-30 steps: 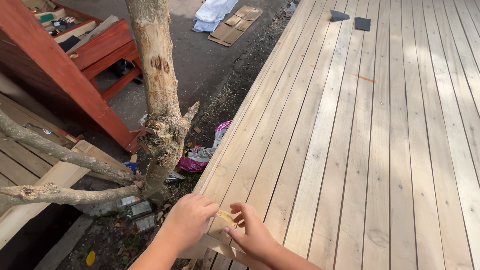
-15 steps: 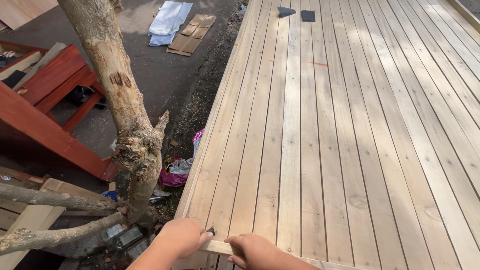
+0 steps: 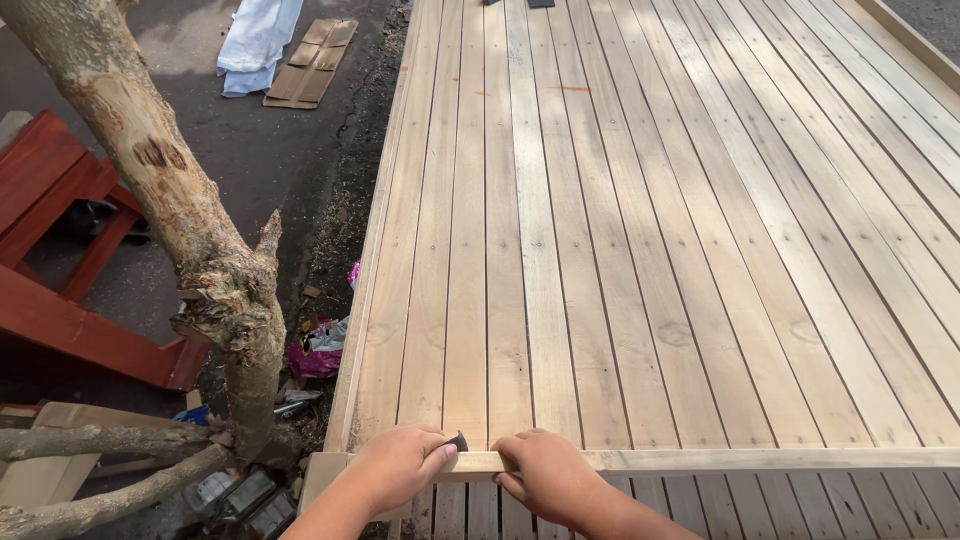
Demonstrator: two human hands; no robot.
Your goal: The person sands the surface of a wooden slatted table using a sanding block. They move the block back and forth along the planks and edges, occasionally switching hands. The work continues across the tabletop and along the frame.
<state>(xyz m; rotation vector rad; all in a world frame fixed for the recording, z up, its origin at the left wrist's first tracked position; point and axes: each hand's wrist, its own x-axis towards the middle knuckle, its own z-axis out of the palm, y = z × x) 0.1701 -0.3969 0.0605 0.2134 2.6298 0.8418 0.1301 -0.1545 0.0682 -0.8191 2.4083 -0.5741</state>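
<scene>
A narrow pale wooden strip [image 3: 760, 459] lies across the near end of the plank deck [image 3: 640, 250]. My left hand [image 3: 395, 467] rests on the strip's left part, pinching a small dark object [image 3: 458, 440] between thumb and fingers; what that object is I cannot tell. My right hand [image 3: 545, 477] sits just to the right, fingers curled over the strip and pressing on it. Both hands are close together near the deck's left corner.
A bare tree trunk [image 3: 190, 240] stands left of the deck edge, with litter [image 3: 320, 350] at its foot. Red wooden furniture [image 3: 60, 260] lies further left. A white cloth [image 3: 255, 40] and flat cardboard [image 3: 315, 60] lie on the ground beyond.
The view has swung right and down onto the deck. My hands went from holding a small piece near the deck corner to resting side by side on the strip.
</scene>
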